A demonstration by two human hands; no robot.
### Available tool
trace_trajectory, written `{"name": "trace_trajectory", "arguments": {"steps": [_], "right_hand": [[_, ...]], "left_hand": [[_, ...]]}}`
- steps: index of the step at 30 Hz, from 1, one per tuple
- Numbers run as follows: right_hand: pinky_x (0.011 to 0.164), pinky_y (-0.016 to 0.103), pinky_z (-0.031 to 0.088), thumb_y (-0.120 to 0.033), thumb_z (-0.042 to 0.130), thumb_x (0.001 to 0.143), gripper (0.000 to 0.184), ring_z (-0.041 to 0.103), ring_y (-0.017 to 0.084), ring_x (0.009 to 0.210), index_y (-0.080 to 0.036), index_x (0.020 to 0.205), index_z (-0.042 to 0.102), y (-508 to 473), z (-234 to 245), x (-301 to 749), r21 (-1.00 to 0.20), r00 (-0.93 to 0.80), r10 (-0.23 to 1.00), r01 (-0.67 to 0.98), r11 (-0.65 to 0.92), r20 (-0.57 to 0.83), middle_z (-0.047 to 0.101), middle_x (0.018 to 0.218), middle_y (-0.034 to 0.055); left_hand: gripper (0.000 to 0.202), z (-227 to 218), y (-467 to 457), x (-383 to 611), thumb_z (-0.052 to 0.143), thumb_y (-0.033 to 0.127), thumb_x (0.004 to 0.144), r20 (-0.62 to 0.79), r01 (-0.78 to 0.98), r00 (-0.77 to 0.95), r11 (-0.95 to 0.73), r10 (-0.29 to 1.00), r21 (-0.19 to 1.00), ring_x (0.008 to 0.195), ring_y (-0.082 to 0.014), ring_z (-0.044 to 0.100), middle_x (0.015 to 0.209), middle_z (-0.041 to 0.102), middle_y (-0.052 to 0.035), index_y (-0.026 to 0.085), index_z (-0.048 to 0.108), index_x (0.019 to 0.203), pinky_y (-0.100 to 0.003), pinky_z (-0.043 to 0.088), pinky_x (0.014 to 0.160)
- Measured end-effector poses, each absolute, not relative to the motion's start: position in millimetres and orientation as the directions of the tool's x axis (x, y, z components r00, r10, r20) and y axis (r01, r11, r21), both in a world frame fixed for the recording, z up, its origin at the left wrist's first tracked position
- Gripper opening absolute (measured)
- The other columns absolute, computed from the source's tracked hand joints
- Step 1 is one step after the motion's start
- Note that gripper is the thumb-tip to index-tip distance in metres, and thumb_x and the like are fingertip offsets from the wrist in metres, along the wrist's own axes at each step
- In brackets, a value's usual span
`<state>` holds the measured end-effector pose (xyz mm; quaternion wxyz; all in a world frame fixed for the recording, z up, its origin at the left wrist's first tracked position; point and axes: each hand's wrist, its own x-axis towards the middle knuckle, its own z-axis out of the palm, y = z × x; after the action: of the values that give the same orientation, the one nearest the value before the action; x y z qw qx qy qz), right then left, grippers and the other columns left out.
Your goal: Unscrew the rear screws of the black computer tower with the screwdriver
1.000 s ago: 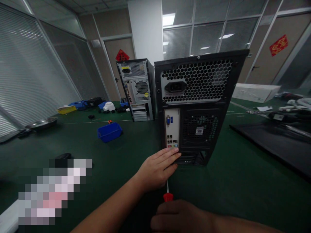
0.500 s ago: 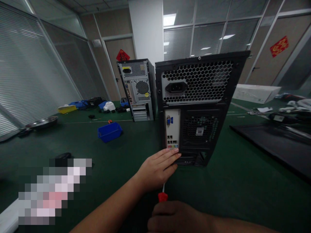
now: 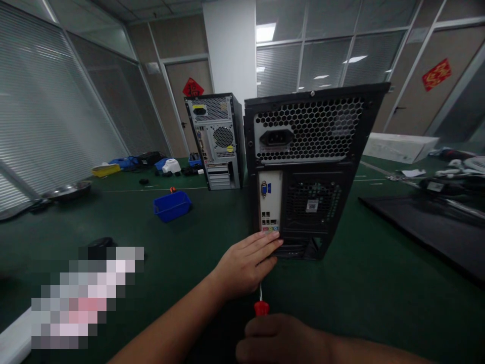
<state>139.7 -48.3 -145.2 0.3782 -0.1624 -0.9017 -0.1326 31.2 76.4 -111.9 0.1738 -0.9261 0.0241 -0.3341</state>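
A black computer tower (image 3: 308, 169) stands upright with its vented back panel towards me. My left hand (image 3: 248, 263) lies against the lower part of that panel, just below the white port plate (image 3: 270, 202). Its fingers are stretched out and its thumb is hidden. At the bottom of the view my right hand (image 3: 280, 338) is wrapped round the red handle of a screwdriver (image 3: 261, 308). The thin metal shaft points away from me and passes behind my left hand, so its tip is hidden.
Behind and to the left stands a second computer tower (image 3: 217, 146). A blue bin (image 3: 172, 206) sits left of centre on the green table (image 3: 220, 222). On the right lie a black flat panel (image 3: 420, 230) and a white box (image 3: 401, 146). A metal bowl (image 3: 68, 191) rests far left.
My right hand and the screwdriver have shifted slightly to the right. My left hand stays against the tower.
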Motion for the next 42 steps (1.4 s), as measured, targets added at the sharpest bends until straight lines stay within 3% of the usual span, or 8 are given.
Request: {"name": "trace_trajectory", "arguments": {"steps": [6,14,18,23,26,30,34,42], "right_hand": [[0.052,0.021,0.037,-0.033,0.070,0.097,0.049,0.037,0.008,0.053,-0.018,0.063,0.038,-46,-182,141,0.065,-0.832,0.324,0.393,0.917,0.451,0.051,0.062,-0.0063],[0.087,0.021,0.046,-0.031,0.058,0.103,0.017,0.057,0.007,0.086,-0.017,0.094,0.060,-38,-165,140,0.146,-0.844,0.163,0.272,0.951,0.511,0.064,0.100,-0.0036],[0.084,0.021,0.045,-0.019,0.037,0.109,0.027,0.055,0.006,0.088,-0.011,0.102,0.062,-43,-147,140,0.172,-0.681,0.088,0.304,0.937,0.727,0.062,0.094,-0.0016],[0.071,0.020,0.044,-0.014,0.029,0.109,0.034,0.046,0.007,0.065,-0.013,0.092,0.058,-50,-127,141,0.117,-0.591,0.125,0.354,0.928,0.797,0.058,0.082,-0.0029],[0.077,0.020,0.044,-0.018,0.032,0.111,0.032,0.051,0.007,0.072,-0.014,0.096,0.059,-50,-131,145,0.110,-0.610,0.143,0.358,0.927,0.780,0.059,0.081,-0.0026],[0.081,0.020,0.045,-0.032,0.061,0.103,0.015,0.055,0.008,0.080,-0.017,0.098,0.061,-48,-157,147,0.108,-0.787,0.241,0.362,0.926,0.567,0.062,0.085,-0.0034],[0.080,0.022,0.046,-0.031,0.076,0.092,0.022,0.055,0.009,0.079,-0.017,0.090,0.058,-46,-177,145,0.147,-0.840,0.253,0.361,0.921,0.481,0.063,0.086,-0.0043],[0.085,0.024,0.044,-0.024,0.051,0.105,0.019,0.057,0.009,0.083,-0.012,0.119,0.053,-40,-152,142,0.087,-0.717,0.124,0.250,0.964,0.686,0.063,0.088,-0.0031]], "left_hand": [[0.022,-109,74,33,0.053,0.018,0.101,0.631,0.085,0.760,-0.939,-0.155,-0.333,0.137,-0.0238,0.056,0.138,0.067,-0.0078,0.015,0.072,0.111,-0.041,0.048,0.118],[0.020,-108,74,32,0.055,0.019,0.101,0.643,0.086,0.750,-0.941,-0.155,-0.327,0.136,-0.0229,0.058,0.137,0.068,-0.0064,0.016,0.072,0.110,-0.040,0.049,0.117],[0.019,-108,74,33,0.056,0.018,0.100,0.640,0.080,0.750,-0.939,-0.164,-0.334,0.136,-0.0239,0.058,0.137,0.068,-0.0072,0.015,0.072,0.109,-0.041,0.050,0.116],[0.020,-108,74,33,0.054,0.017,0.101,0.637,0.074,0.753,-0.940,-0.165,-0.332,0.137,-0.0249,0.057,0.138,0.067,-0.0083,0.014,0.072,0.108,-0.042,0.049,0.116],[0.019,-110,75,32,0.055,0.017,0.099,0.613,0.069,0.773,-0.939,-0.163,-0.336,0.140,-0.0260,0.053,0.141,0.065,-0.0096,0.013,0.072,0.108,-0.043,0.048,0.118],[0.019,-112,76,31,0.056,0.017,0.099,0.604,0.070,0.781,-0.939,-0.158,-0.336,0.143,-0.0254,0.050,0.142,0.064,-0.0094,0.014,0.072,0.109,-0.042,0.044,0.121],[0.021,-111,75,31,0.052,0.017,0.100,0.600,0.068,0.784,-0.939,-0.158,-0.336,0.143,-0.0256,0.050,0.142,0.063,-0.0096,0.014,0.071,0.109,-0.042,0.044,0.121],[0.018,-111,75,32,0.057,0.018,0.100,0.625,0.081,0.765,-0.940,-0.154,-0.331,0.142,-0.0229,0.051,0.140,0.066,-0.0073,0.016,0.072,0.108,-0.040,0.044,0.121]]}}
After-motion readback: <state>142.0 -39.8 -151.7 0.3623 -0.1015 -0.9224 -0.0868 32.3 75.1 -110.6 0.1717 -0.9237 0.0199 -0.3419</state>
